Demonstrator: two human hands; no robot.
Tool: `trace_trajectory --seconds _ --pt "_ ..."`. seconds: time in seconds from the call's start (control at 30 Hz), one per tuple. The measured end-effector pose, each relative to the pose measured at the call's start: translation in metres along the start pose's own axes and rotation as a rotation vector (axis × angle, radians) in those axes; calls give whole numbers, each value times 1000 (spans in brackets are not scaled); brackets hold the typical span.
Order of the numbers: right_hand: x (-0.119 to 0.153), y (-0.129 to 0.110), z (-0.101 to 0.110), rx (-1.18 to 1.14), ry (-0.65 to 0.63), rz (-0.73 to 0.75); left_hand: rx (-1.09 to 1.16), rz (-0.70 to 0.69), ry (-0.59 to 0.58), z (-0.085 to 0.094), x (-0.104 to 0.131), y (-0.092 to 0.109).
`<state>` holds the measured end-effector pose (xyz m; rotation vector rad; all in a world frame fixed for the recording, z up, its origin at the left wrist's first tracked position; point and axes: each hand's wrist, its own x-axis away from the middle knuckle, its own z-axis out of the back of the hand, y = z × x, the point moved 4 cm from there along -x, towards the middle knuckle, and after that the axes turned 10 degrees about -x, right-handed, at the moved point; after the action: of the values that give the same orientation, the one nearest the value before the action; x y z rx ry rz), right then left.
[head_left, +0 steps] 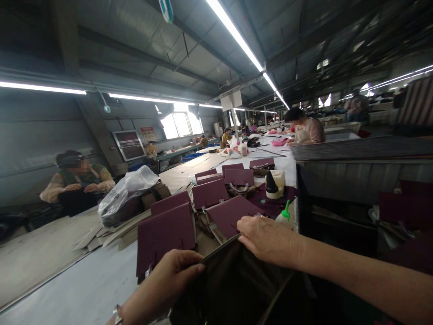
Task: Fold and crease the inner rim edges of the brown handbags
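A dark, open bag (243,275) with a brownish lining fills the space low in front of me. My left hand (179,271) pinches its rim on the left, thumb and fingers closed over the edge. Farther along the same rim, my right hand (260,234) grips the edge with bent fingers. Just beyond stands a maroon handbag (165,234), and another maroon handbag (226,214) leans back behind my right hand. A small bottle with a green nozzle (286,212) is partly hidden behind my right wrist.
More maroon bags (238,176) stand along the white table (111,275). A cream tub with a black cone (272,184) sits near the right edge. Clear plastic (126,189) covers a bundle on the left. Co-workers sit at left (79,180) and far right (307,128).
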<state>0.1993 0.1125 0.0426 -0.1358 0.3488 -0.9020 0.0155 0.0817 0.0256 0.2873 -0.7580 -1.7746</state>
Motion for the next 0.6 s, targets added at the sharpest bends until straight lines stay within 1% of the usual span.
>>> trace_trajectory --seconds 0.13,0.3,0.5,0.6 --pt "-1 5 -1 -20 1 6 -27 -6 -65 0 -3 7" --pt "1 8 -2 -36 4 21 36 -1 -154 -5 -8 13" --pt "3 5 -1 -51 -12 41 -23 -4 -156 -8 -9 26" --pt "5 3 1 -64 -22 43 -61 -3 -162 -10 -11 28"
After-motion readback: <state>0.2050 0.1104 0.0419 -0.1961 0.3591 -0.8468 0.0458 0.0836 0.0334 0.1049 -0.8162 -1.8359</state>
